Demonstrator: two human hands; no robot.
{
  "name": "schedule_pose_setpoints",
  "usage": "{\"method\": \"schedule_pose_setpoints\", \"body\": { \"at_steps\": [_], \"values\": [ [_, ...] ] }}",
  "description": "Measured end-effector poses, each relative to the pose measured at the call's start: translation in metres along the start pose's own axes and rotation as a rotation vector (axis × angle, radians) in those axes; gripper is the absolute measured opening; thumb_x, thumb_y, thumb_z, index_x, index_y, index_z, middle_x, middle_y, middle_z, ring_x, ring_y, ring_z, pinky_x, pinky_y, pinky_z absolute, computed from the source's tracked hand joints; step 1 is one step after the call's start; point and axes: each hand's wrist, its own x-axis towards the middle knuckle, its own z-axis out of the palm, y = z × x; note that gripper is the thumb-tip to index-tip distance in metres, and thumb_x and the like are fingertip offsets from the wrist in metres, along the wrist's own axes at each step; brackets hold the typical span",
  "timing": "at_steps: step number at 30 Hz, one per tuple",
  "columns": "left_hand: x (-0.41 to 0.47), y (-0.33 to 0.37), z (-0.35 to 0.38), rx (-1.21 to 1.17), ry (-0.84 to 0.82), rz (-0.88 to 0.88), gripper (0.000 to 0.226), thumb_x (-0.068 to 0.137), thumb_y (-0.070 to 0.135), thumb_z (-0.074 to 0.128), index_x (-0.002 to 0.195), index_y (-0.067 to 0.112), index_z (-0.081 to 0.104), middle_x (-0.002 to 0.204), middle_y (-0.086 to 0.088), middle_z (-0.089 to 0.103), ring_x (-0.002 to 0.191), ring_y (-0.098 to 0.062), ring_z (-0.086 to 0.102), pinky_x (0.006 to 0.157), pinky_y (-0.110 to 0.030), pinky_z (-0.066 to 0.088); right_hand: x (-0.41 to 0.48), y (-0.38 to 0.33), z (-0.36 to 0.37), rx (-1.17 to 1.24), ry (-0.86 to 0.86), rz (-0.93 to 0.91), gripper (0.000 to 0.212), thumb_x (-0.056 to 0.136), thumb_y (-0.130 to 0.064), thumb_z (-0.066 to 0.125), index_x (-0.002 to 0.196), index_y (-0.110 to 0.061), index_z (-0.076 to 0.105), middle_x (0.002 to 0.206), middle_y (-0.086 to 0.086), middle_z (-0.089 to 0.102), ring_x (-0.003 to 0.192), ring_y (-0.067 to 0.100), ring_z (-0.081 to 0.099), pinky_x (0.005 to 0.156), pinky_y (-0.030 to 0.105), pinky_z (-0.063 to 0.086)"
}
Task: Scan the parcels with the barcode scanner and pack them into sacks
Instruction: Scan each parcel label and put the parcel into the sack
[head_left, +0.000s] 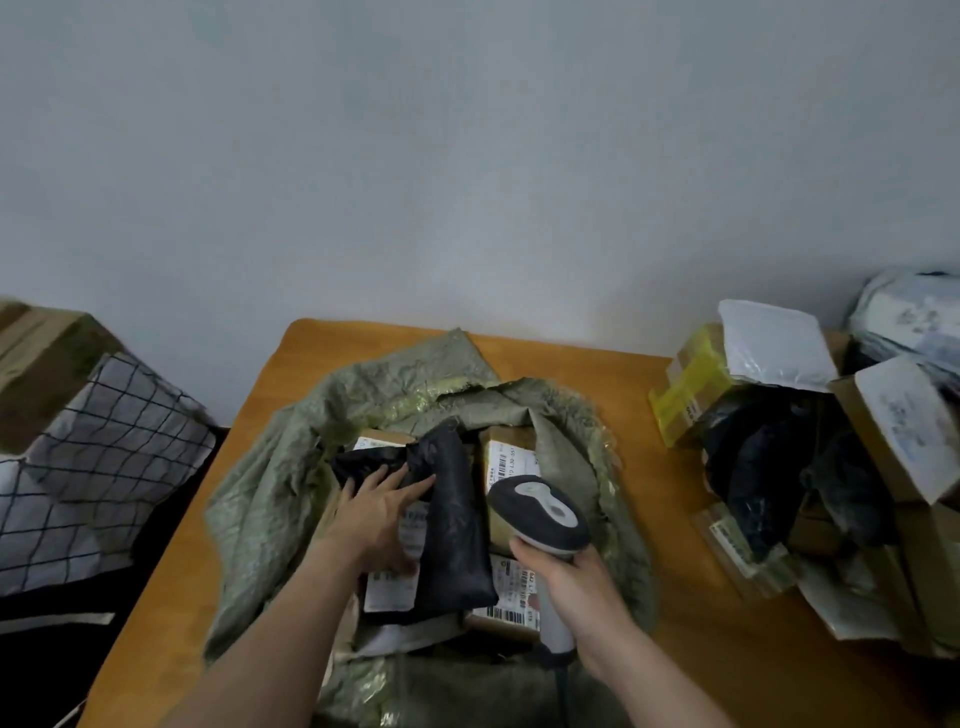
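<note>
Head view: presses the left hand (379, 512), fingers nearly straight, against the black parcel (452, 525) inside the green sack (280, 467); grips the barcode scanner (540, 512) by its handle with the right hand (569, 577). Probably risks packing it unscanned, no label showing on its upper face. Lies lengthwise far-to-near, slightly slanted, wider end nearest the wearer.

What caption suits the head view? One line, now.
Left hand rests on a black parcel in the open green sack on the table; right hand grips the scanner.
</note>
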Motion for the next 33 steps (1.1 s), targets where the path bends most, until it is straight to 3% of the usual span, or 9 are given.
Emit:
{"method": "schedule_pose_setpoints", "body": {
  "at_steps": [3,7,13,16,22,26,28,31,33],
  "values": [
    [-0.004,0.018,-0.016,-0.047,0.067,-0.095,0.095,0.07,0.07,0.076,0.153,0.052,0.033,0.165,0.001,0.026,0.153,-0.03,0.017,0.122,-0.067,0.01,-0.003,-0.003,-0.009,0.035,0.034,0.002,0.028,0.086,-0.027,0.082,0.099,-0.044,0.064,0.11,-0.019,0.069,0.101,0.003,0.063,0.098,0.043,0.056],
    [-0.011,0.062,-0.034,-0.105,0.329,-0.326,0.054,0.072,0.072,0.066,0.119,0.045,0.064,0.138,-0.001,0.05,0.135,-0.032,0.037,0.116,-0.058,0.024,-0.007,-0.009,-0.033,0.141,0.095,-0.018,0.031,0.087,-0.019,0.081,0.097,-0.041,0.061,0.111,-0.011,0.066,0.1,0.009,0.063,0.093,0.043,0.06],
    [-0.008,0.156,-0.049,-0.351,0.557,0.077,0.035,0.082,0.049,0.067,0.114,0.036,0.064,0.122,0.007,0.061,0.119,-0.026,0.052,0.094,-0.047,0.045,-0.01,-0.026,-0.093,0.273,0.246,-0.06,0.036,0.088,-0.019,0.079,0.114,-0.039,0.065,0.123,-0.005,0.068,0.113,0.023,0.067,0.087,0.043,0.062],
    [-0.005,0.206,-0.057,-0.449,0.55,0.265,0.042,0.081,0.053,0.063,0.12,0.036,0.059,0.119,0.009,0.064,0.114,-0.022,0.056,0.09,-0.041,0.048,-0.019,-0.033,-0.128,0.345,0.301,-0.107,0.035,0.089,-0.02,0.079,0.107,-0.044,0.061,0.125,-0.006,0.066,0.113,0.023,0.067,0.087,0.045,0.061],
    [-0.011,0.32,-0.082,-0.737,0.348,0.392,0.055,0.089,0.057,0.071,0.136,0.038,0.048,0.115,0.011,0.064,0.105,-0.008,0.062,0.09,-0.034,0.055,-0.036,-0.029,-0.202,0.484,0.482,-0.167,0.058,0.084,-0.023,0.084,0.136,-0.028,0.059,0.133,0.004,0.063,0.113,0.024,0.068,0.074,0.036,0.063],
    [-0.01,0.394,-0.093,-0.858,0.289,0.431,0.047,0.091,0.055,0.071,0.13,0.038,0.05,0.111,0.009,0.068,0.099,-0.004,0.065,0.084,-0.031,0.058,-0.054,-0.028,-0.25,0.549,0.469,-0.227,0.037,0.087,-0.017,0.08,0.11,-0.038,0.061,0.115,-0.004,0.068,0.104,0.02,0.07,0.082,0.041,0.061],
    [-0.007,0.428,-0.095,-0.869,0.253,0.461,0.042,0.092,0.05,0.073,0.127,0.041,0.052,0.115,0.007,0.065,0.103,-0.009,0.065,0.089,-0.037,0.059,-0.061,-0.026,-0.273,0.585,0.465,-0.256,0.04,0.087,-0.014,0.079,0.106,-0.041,0.056,0.117,-0.003,0.066,0.106,0.021,0.069,0.08,0.039,0.06],
    [-0.003,0.473,-0.096,-0.934,0.147,0.481,0.043,0.092,0.041,0.076,0.131,0.042,0.057,0.127,0.004,0.059,0.108,-0.012,0.063,0.093,-0.038,0.059,-0.067,-0.021,-0.302,0.627,0.478,-0.243,0.056,0.087,-0.015,0.08,0.134,-0.028,0.054,0.128,0.006,0.064,0.109,0.023,0.068,0.076,0.035,0.061],
    [-0.001,0.498,-0.095,-0.987,0.099,0.45,0.045,0.093,0.033,0.076,0.135,0.035,0.06,0.123,0.009,0.06,0.101,-0.006,0.063,0.081,-0.021,0.059,-0.068,-0.015,-0.319,0.636,0.477,-0.222,0.067,0.086,-0.018,0.08,0.144,-0.022,0.048,0.133,0.008,0.063,0.113,0.024,0.067,0.074,0.033,0.061]
  ]
}}
